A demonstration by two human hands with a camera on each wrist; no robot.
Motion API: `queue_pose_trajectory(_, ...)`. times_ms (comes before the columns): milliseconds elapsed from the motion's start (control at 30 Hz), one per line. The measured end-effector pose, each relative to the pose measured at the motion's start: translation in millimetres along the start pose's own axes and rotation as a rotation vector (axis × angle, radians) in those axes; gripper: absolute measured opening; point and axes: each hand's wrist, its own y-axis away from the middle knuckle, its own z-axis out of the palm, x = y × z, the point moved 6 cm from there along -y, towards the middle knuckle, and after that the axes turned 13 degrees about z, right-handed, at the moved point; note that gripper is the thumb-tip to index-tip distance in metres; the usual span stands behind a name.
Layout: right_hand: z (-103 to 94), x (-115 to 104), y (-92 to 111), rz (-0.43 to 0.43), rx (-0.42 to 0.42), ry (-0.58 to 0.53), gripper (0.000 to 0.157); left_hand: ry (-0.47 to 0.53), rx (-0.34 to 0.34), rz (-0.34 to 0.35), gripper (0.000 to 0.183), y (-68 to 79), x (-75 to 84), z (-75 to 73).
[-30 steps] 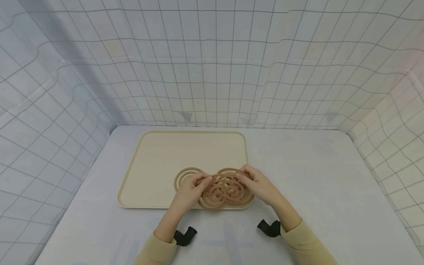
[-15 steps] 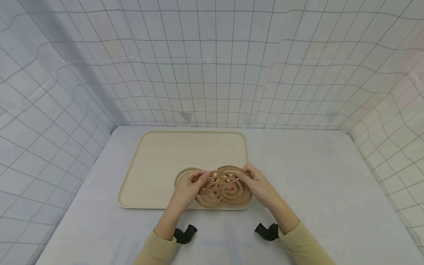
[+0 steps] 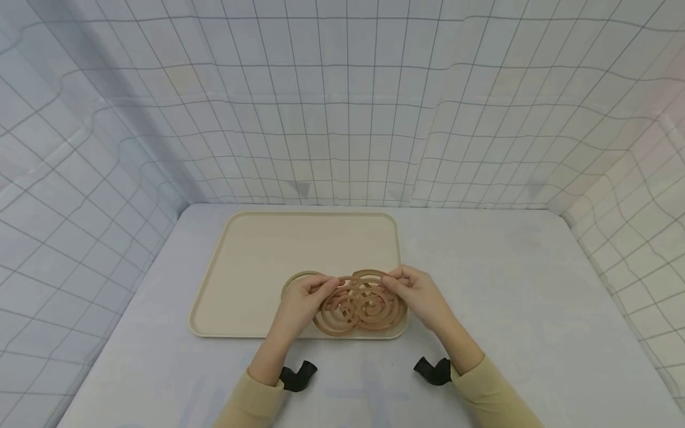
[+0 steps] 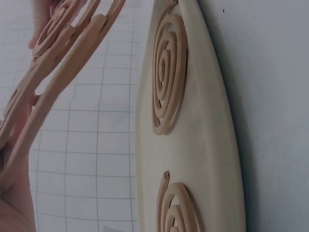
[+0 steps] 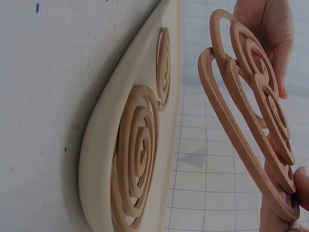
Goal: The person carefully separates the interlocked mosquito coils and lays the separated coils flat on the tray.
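Observation:
Both hands hold a joined pair of brown mosquito coils (image 3: pixel 374 327) above the front right part of a beige tray (image 3: pixel 299 244). My left hand (image 3: pixel 297 303) pinches their upper left edge, thumb on top. On the opposite side my right hand (image 3: pixel 423 297) pinches the upper right edge between thumb and fingers. Seen edge-on in the right wrist view, the held coils (image 5: pixel 235 135) are tilted, with their strands splayed apart. Below them in the tray lie more coils; one coil (image 4: pixel 182 63) and another coil (image 5: pixel 123 169) show in the wrist views. The left hand partly covers one in the head view.
The tray's raised rim (image 3: pixel 398 238) borders the white table (image 3: pixel 497 285). Gridded white walls (image 3: pixel 342 131) enclose the back and sides. A black curved piece (image 3: pixel 299 377) sticks out by the left wrist, and a similar piece (image 3: pixel 434 371) by the right.
The held coils have shifted slightly left, and their left spiral now reaches further left. My left hand has moved a little left and up; the right hand stays nearly in place. Both keep their grip.

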Motion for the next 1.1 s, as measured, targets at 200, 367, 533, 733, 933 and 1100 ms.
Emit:
queue_pose_trajectory(200, -0.6, 1.8, -3.5, 0.031, 0.025, -0.071, 0.024, 0.027, 0.022, -0.008, 0.025, -0.2, -5.7, -3.2)
queue_pose_trajectory(367, -1.1, -1.5, -2.5, 0.050, 0.056, -0.128, 0.023, 0.067, 0.057, -0.028, 0.028, 0.7, -6.3, -4.5)
queue_pose_trajectory(533, -5.0, -0.7, -1.5, 0.077, 0.109, -0.162, 0.021, 0.142, 0.130, -0.080, 0.026, 3.4, -6.7, -7.8)
queue_pose_trajectory(733, -7.7, 0.3, 0.6, 0.083, 0.122, -0.207, 0.020, 0.208, 0.139, -0.077, 0.028, 4.0, -3.3, -6.3)
queue_pose_trajectory(933, -9.7, -0.5, 3.5, 0.073, 0.137, -0.261, 0.022, 0.235, 0.155, -0.066, 0.029, 4.3, -3.9, -5.2)
queue_pose_trajectory(1100, -9.8, 2.0, 2.8, 0.077, 0.159, -0.301, 0.018, 0.263, 0.203, -0.076, 0.029, 5.1, -6.2, -4.5)
